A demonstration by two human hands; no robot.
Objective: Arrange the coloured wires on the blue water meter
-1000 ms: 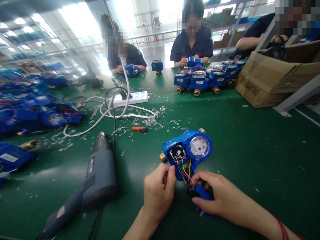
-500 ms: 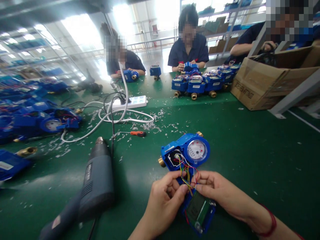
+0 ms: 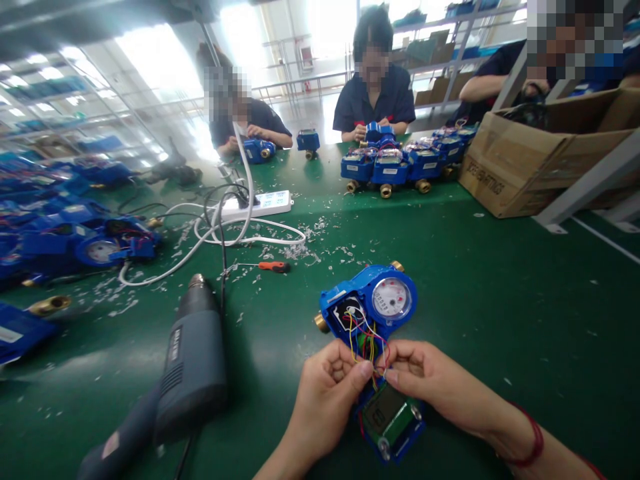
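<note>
A blue water meter (image 3: 364, 283) with a round white dial and brass pipe ends lies in front of me, its side box uncovered. Thin coloured wires (image 3: 371, 333) run from that box down to a blue cover holding a green circuit board with a display (image 3: 384, 413). My left hand (image 3: 325, 393) is closed, thumb and forefinger pinching the wires just above the board. From the other side, my right hand (image 3: 433, 377) pinches the wires too, its fingertips close to the left ones. The exact spot gripped is partly hidden by the fingers.
A heat gun (image 3: 193, 367) lies to the left, near an orange-handled screwdriver (image 3: 274, 267) and a white power strip (image 3: 273, 203). More blue meters (image 3: 390, 167) stand ahead beside a cardboard box (image 3: 525, 160). Co-workers sit across the table; plastic scraps litter it.
My fingertips have shifted along the wires and sit closer together. The display board has turned slightly and moved a little up and left. The whole view has drifted slightly.
</note>
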